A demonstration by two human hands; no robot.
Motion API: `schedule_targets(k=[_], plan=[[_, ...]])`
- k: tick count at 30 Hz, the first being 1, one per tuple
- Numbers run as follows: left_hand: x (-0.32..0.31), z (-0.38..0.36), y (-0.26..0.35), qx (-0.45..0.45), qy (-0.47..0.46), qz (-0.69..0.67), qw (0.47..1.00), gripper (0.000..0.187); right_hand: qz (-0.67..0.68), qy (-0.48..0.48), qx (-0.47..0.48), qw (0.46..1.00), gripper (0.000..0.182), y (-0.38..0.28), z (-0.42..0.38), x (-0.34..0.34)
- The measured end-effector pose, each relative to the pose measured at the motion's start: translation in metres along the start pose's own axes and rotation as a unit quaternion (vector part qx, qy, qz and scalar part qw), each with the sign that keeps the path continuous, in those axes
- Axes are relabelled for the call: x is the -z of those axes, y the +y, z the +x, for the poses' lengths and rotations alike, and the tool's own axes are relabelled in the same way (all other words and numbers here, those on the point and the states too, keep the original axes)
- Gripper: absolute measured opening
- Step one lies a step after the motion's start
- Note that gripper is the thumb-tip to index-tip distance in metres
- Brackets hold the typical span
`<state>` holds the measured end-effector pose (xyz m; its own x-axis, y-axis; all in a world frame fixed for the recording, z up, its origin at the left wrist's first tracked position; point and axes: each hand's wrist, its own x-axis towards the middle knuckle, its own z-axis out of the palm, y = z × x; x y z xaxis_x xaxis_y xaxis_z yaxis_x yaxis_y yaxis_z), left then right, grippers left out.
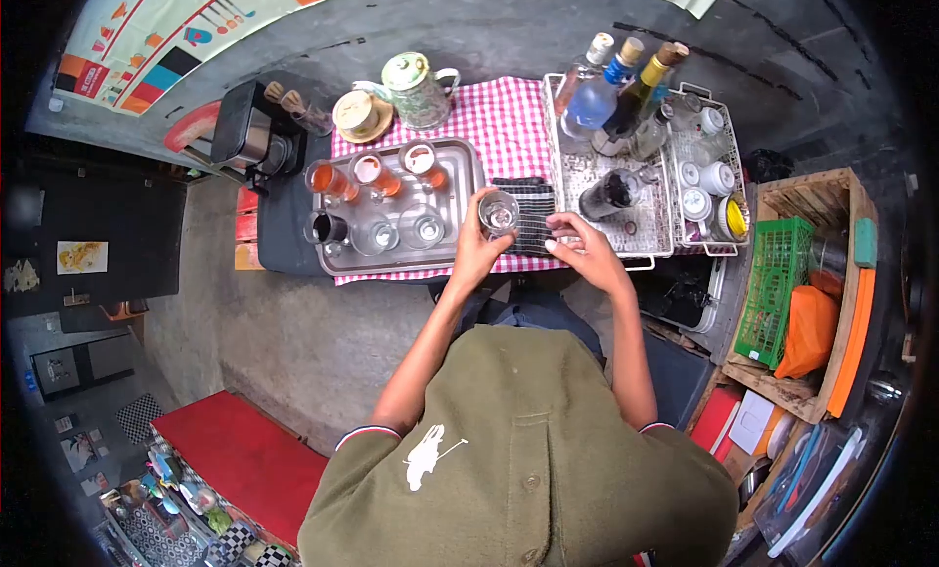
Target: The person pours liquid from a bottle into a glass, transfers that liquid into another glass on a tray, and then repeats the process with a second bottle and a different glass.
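My left hand (476, 252) is wrapped round a clear drinking glass (499, 212), which looks empty. Across a small gap to the right, my right hand (591, 257) hovers over a black striped cloth (533, 197) with its fingers bent and apart; nothing shows between them. To the left lies a brown serving tray (473, 166). On its far side stand three glasses of reddish-orange drink (384, 182). Nearer are a glass of dark liquid (328, 227) and two clear glasses (424, 228) that look empty.
A white wire rack (641, 242) at the right holds corked bottles (592, 102) and a dark-filled glass (608, 192). Lidded jars (718, 179) fill the rack beside it. Behind the tray stand a green patterned teapot (416, 90), a lidded cup (357, 114) and a black machine (256, 132).
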<state>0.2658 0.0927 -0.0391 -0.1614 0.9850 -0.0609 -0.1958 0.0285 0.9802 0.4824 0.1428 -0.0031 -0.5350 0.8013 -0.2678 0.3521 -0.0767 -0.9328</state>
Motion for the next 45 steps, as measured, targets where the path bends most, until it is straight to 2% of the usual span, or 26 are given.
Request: schedule_targets(k=[2, 4, 5, 8, 9, 12, 13, 16, 17, 20, 23, 24, 25, 26, 29, 32, 33, 36, 40, 44, 45], plan=[[-0.011, 0.004, -0.016, -0.013, -0.002, -0.042, 0.999, 0.074, 0.017, 0.018, 0.001, 1.000, 0.040, 0.011, -0.008, 0.017], [-0.025, 0.010, -0.014, -0.022, -0.004, 0.000, 1.000, 0.074, 0.066, 0.038, -0.001, 0.997, 0.037, 0.025, -0.011, 0.031], [-0.030, 0.013, -0.014, -0.032, -0.009, 0.025, 0.999, 0.073, 0.096, 0.072, 0.019, 0.993, 0.028, 0.027, -0.015, 0.036], [-0.042, 0.025, -0.020, 0.002, -0.023, -0.041, 0.999, 0.072, 0.066, 0.122, -0.020, 0.990, 0.023, 0.043, -0.020, 0.059], [-0.048, 0.028, -0.015, -0.006, -0.015, 0.000, 1.000, 0.070, 0.064, 0.141, -0.018, 0.988, 0.027, 0.048, -0.018, 0.065], [-0.057, 0.041, -0.015, -0.011, -0.021, 0.005, 1.000, 0.069, -0.016, 0.238, -0.008, 0.971, 0.036, 0.056, -0.012, 0.075], [-0.063, 0.043, -0.011, -0.016, -0.009, 0.016, 1.000, 0.068, -0.040, 0.281, -0.005, 0.959, 0.051, 0.055, -0.009, 0.075], [-0.069, 0.057, -0.018, -0.019, -0.027, -0.020, 0.999, 0.069, -0.140, 0.358, 0.084, 0.919, 0.069, 0.054, 0.004, 0.076], [-0.072, 0.061, -0.021, -0.021, -0.014, 0.004, 1.000, 0.069, -0.115, 0.336, 0.064, 0.933, 0.086, 0.062, 0.010, 0.078], [-0.076, 0.072, -0.027, -0.032, -0.017, 0.053, 0.998, 0.071, -0.107, 0.336, 0.121, 0.928, 0.093, 0.096, 0.031, 0.073], [-0.086, 0.074, -0.025, -0.034, -0.013, 0.064, 0.997, 0.072, -0.042, 0.311, 0.085, 0.946, 0.092, 0.107, 0.041, 0.067], [-0.090, 0.075, -0.023, -0.040, -0.011, 0.071, 0.997, 0.072, -0.039, 0.323, 0.100, 0.940, 0.091, 0.105, 0.044, 0.063], [-0.092, 0.075, -0.016, -0.007, -0.030, 0.075, 0.997, 0.074, -0.038, 0.330, 0.086, 0.939, 0.090, 0.103, 0.045, 0.061], [-0.096, 0.073, -0.021, -0.016, -0.017, 0.076, 0.997, 0.075, -0.037, 0.337, 0.071, 0.938, 0.090, 0.101, 0.043, 0.059], [-0.099, 0.076, -0.040, -0.037, 0.007, 0.106, 0.994, 0.078, -0.051, 0.348, 0.106, 0.930, 0.089, 0.119, 0.046, 0.057], [-0.103, 0.077, -0.026, -0.009, -0.012, 0.101, 0.995, 0.074, -0.045, 0.352, 0.128, 0.926, 0.089, 0.119, 0.047, 0.054], [-0.103, 0.081, -0.030, -0.038, -0.011, 0.073, 0.997, 0.072, -0.028, 0.355, 0.131, 0.925, 0.091, 0.119, 0.048, 0.052], [-0.103, 0.083, -0.036, -0.010, -0.032, 0.029, 0.999, 0.070, -0.040, 0.361, 0.185, 0.913, 0.093, 0.123, 0.058, 0.054], [-0.109, 0.079, -0.026, -0.007, -0.037, -0.017, 0.999, 0.068, 0.007, 0.332, 0.167, 0.928, 0.091, 0.122, 0.059, 0.058], [-0.106, 0.076, -0.029, -0.009, -0.036, -0.047, 0.998, 0.071, -0.020, 0.366, 0.185, 0.912, 0.090, 0.126, 0.064, 0.060], [-0.104, 0.075, -0.027, -0.007, -0.037, -0.036, 0.999, 0.072, -0.018, 0.350, 0.168, 0.921, 0.089, 0.122, 0.063, 0.062]])
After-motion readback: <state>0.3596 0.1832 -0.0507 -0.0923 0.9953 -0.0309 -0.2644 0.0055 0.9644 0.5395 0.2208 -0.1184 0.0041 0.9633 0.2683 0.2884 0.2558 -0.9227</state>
